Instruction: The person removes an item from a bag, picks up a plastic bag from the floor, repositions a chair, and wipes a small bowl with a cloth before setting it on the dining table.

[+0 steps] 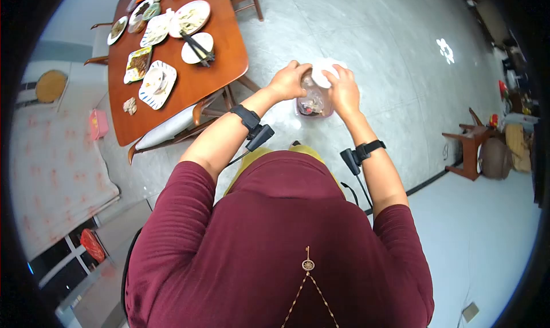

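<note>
My right hand (344,87) has its fingers closed on a white rounded thing (325,71); whether it is a bowl or wadded paper I cannot tell. Close on its left, my left hand (290,80) is curled with thumb and fingers together, and what it grips, if anything, is hidden. Both hands are above a pinkish bin (322,115) on the floor, which has a clear liner and mixed scraps inside. The white thing is over the bin's far end.
At the left, a wooden table (212,87) carries several dishes with food, a bowl (197,46) with dark chopsticks across it, and a crumpled tissue (130,105). A chair (177,124) is tucked at its near edge. A wooden stool (472,142) stands at the right.
</note>
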Available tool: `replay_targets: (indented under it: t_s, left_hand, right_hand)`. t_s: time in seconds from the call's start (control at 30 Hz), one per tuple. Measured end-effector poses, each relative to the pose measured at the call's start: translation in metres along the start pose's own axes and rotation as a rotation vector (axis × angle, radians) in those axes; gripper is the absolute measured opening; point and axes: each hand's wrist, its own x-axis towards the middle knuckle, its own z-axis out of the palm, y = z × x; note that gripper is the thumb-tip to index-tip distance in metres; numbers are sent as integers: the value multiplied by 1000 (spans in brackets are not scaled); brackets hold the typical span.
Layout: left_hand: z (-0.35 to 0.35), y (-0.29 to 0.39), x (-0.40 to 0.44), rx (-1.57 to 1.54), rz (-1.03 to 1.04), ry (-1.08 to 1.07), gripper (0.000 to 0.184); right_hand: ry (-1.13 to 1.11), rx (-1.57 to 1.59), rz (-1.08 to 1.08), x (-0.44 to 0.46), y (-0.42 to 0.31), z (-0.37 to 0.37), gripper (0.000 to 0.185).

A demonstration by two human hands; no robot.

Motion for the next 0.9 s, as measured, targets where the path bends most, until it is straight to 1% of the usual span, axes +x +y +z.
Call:
replay_targets:
  t_s: [0.03, 0.07, 0.1, 0.13, 0.17, 0.2, 0.23, 0.3, 0.33, 0.4, 0.43, 0.5, 0.53, 0.57, 0.6, 0.63, 0.7, 0.73, 0.83, 0.9]
  left_hand:
    - [-6, -2, -4, -9, 51, -9, 71]
    - [-4, -9, -5, -20, 154, 25, 72]
    - [-3, -14, -8, -62, 195, 35, 74]
    - [-9, -9, -14, -105, 191, -2, 74]
    - [-7, -14, -16, -169, 272, 31, 74]
    - [-9, -13, -19, -209, 277, 55, 74]
    - [-11, -11, -23, -276, 257, 69, 75]
    - [-15, -9, -29, -338, 238, 102, 75]
    - [-16, -10, -33, -337, 230, 118, 75]
    - [-18, -11, -42, -558, 156, 101, 75]
    - [-18, -13, -48, -556, 150, 112, 75]
    - [-26, -16, -56, -738, 47, 126, 74]
    - [-30, -21, -61, -736, 43, 131, 74]
    - [-32, -29, -67, -822, -9, 136, 73]
    - [-34, -36, -71, -910, -59, 141, 73]
    - [-37, -45, -77, -912, -60, 144, 73]
    - [-44, -69, -92, -1056, -246, 158, 71]
    - [-52, -74, -103, -1055, -252, 212, 69]
    - [-72, -97, -137, -1211, -413, 319, 56]
    - [-70, -135, -153, -1333, -401, 389, 52]
  right_hand:
    - [-13, 25, 72, -6, 14, 13, 38]
    - [-28, 61, 137, -6, 25, 23, 39]
    - [-72, 56, 158, -7, 31, 23, 40]
    - [-120, 48, 178, -12, 35, 21, 41]
    - [-139, 69, 200, -15, 34, 15, 40]
    - [-160, 87, 226, -16, 31, 12, 40]
    - [-157, 99, 201, -18, 26, 11, 40]
    - [-86, 140, 212, -19, 20, 7, 40]
    - [-88, 142, 194, -21, 18, 7, 40]
    - [-130, 79, 94, -28, 14, 8, 41]
    - [-130, 83, 82, -30, 12, 11, 41]
    - [-254, 32, -43, -29, 5, 11, 42]
    - [-222, 50, -18, -29, -3, 11, 42]
    - [-224, 53, -21, -30, -8, 14, 42]
    - [-244, 42, 21, -30, -12, 18, 42]
    - [-264, 30, 63, -31, -14, 21, 43]
    - [-292, 47, 76, -34, -25, 29, 44]
    - [-319, 65, 89, -33, -29, 30, 45]
    - [-309, 59, 64, -27, -42, 30, 45]
    - [-333, 56, 77, -23, -50, 29, 45]
